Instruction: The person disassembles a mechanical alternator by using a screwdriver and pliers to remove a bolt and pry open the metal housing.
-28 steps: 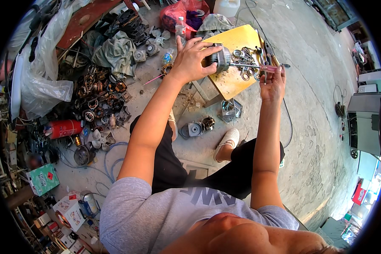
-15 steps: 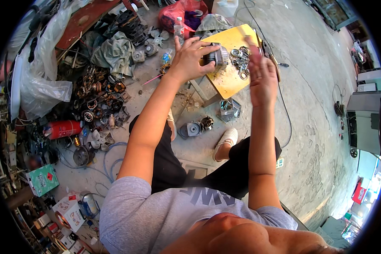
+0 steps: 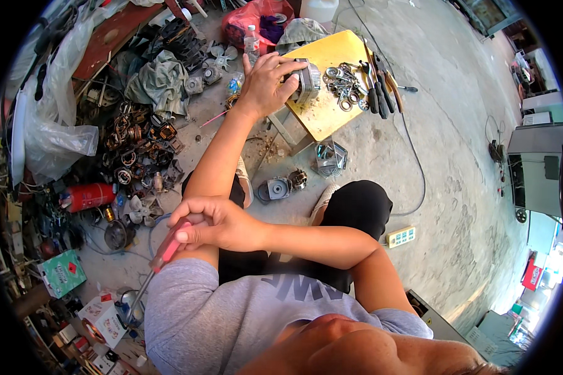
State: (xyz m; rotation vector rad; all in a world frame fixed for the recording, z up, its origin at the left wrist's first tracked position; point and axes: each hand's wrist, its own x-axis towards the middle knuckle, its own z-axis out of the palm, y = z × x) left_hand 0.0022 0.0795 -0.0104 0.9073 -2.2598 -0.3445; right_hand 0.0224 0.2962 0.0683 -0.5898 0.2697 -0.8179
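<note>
My left hand [image 3: 266,86] grips a small grey electric motor [image 3: 309,82] on the left part of a low yellow table [image 3: 316,122]. Its fingers reach over the top and the thumb presses the near side. Drawn back across my body, my right hand [image 3: 216,226] is closed around the red handle of a screwdriver [image 3: 167,248], whose metal shaft points down past my left upper arm. Right of the motor lie several rings and bearings [image 3: 347,94]. Pliers and other hand tools [image 3: 381,90] rest along the table's right edge.
A heap of motor parts and copper coils [image 3: 134,137] covers the floor at left, beside a red cylinder [image 3: 89,197]. Motor housings [image 3: 278,188] lie below the table. A cable [image 3: 423,169] and a power strip [image 3: 401,236] are on the floor at right.
My right hand has swung from above the table's right side back to my left upper arm, carrying the screwdriver. The left hand keeps its hold on the motor. The hand tools now show.
</note>
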